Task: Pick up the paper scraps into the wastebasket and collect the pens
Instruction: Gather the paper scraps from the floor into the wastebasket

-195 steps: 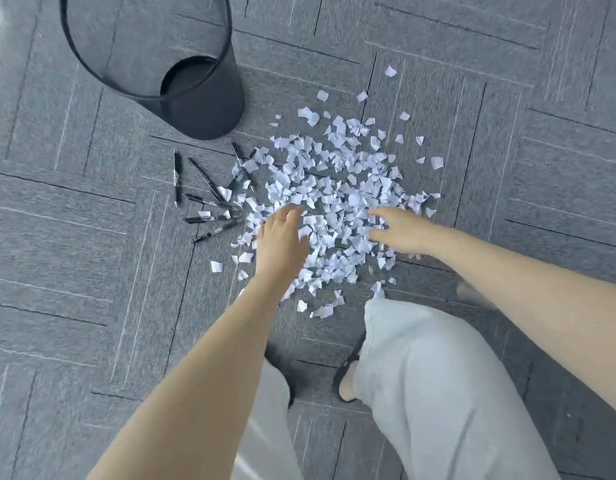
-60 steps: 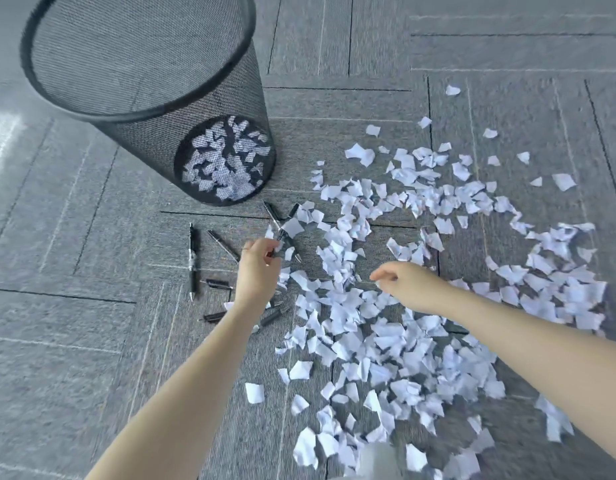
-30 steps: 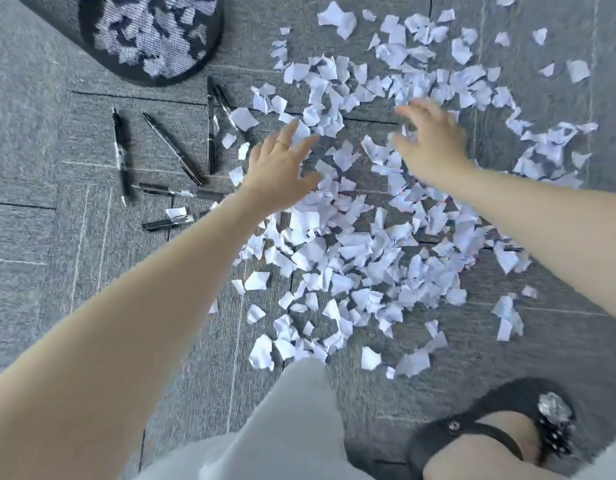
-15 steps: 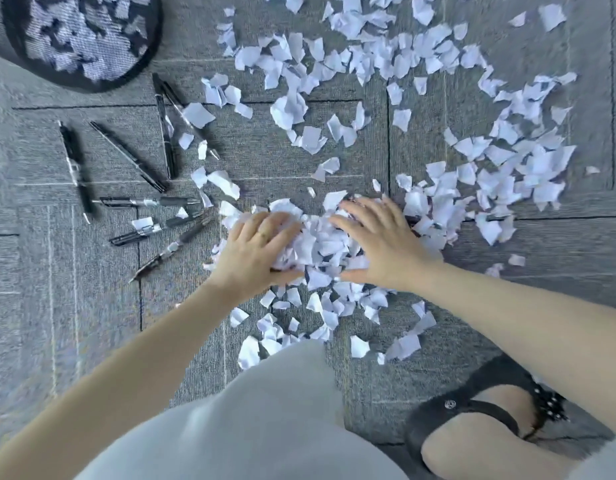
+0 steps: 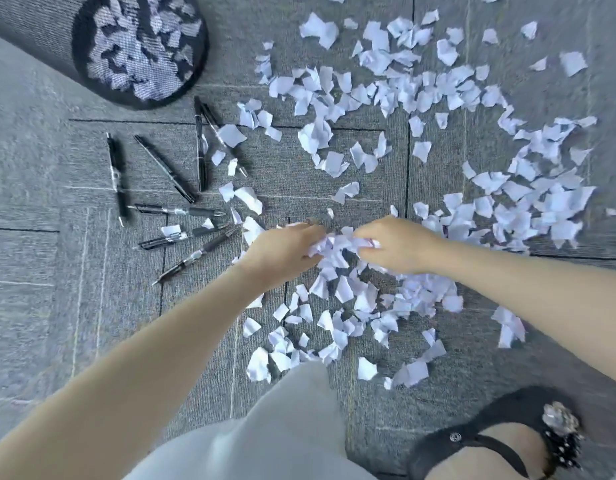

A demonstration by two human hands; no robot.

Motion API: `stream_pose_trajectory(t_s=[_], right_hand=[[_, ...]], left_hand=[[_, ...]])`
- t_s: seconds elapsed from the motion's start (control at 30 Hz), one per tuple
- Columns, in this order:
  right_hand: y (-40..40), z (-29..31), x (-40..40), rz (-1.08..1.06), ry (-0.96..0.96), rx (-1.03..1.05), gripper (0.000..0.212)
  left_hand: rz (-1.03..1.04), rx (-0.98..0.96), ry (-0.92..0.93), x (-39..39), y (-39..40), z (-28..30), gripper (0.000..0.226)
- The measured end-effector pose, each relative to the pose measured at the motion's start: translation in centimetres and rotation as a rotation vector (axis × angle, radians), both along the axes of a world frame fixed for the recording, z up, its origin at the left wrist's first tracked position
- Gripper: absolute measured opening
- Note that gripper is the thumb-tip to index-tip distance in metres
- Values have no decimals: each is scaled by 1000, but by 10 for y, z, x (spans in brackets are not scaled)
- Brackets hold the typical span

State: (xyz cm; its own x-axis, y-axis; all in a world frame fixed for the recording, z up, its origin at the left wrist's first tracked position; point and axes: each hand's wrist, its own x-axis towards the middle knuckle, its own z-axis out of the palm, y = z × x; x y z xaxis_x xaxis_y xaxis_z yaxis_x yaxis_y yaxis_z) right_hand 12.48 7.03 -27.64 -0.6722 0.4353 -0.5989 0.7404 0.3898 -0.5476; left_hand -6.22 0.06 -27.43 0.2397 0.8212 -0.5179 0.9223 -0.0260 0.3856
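Note:
White paper scraps (image 5: 417, 98) lie scattered over the grey carpet, thickest at the right and in front of me. My left hand (image 5: 282, 251) and my right hand (image 5: 400, 245) face each other with fingers curled round one bunch of scraps (image 5: 337, 247) between them. A black mesh wastebasket (image 5: 57, 39) stands at the top left, with scraps showing through its mesh at the bottom. Several black pens (image 5: 162, 168) lie loose on the carpet left of my hands.
My knee in light trousers (image 5: 282, 427) is at the bottom centre. My foot in a black shoe (image 5: 500, 448) is at the bottom right. Carpet tile seams run across the floor.
My hands, lying flat on the pile half a second ago, have drawn together and curled round a bunch of scraps. Earlier they reached out over the scattered paper.

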Motion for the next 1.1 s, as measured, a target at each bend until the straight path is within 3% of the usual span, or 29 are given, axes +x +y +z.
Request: stream_pose_trajectory(t_s=[0.13,0.23,0.27,0.37,0.43,0.53,0.7,0.9,1.03,1.1], right_hand=[[30,30,-9,-259,33,-193,29],[52,62,-30,-335,106,-247,28],[59,73,-39,-359,148,-253,23],[78,107,-67,-429,299,-288,26],[86,135,-89,-453,435,-307,25],[96,165,-117,-532,593,-285,40],[106,200,-152,-652,706,-373,25],[122,248,-188,-730,920,-723,34],[133,270,-215,-779,996,-808,30],[140,278,-233,-827,1024,-888,24]], left_hand=[[460,-78,-320,-9,-14,27,32],[659,-33,-474,-22,-15,58,4],[684,-7,-504,-26,-12,69,4],[695,119,-526,-42,3,102,13],[728,241,-529,-58,18,132,7],[777,450,-527,-83,40,176,14],[819,694,-424,-125,87,230,25],[976,759,-399,-183,144,249,18],[1213,789,-593,-207,163,241,15],[1252,688,-610,-216,168,234,28]])
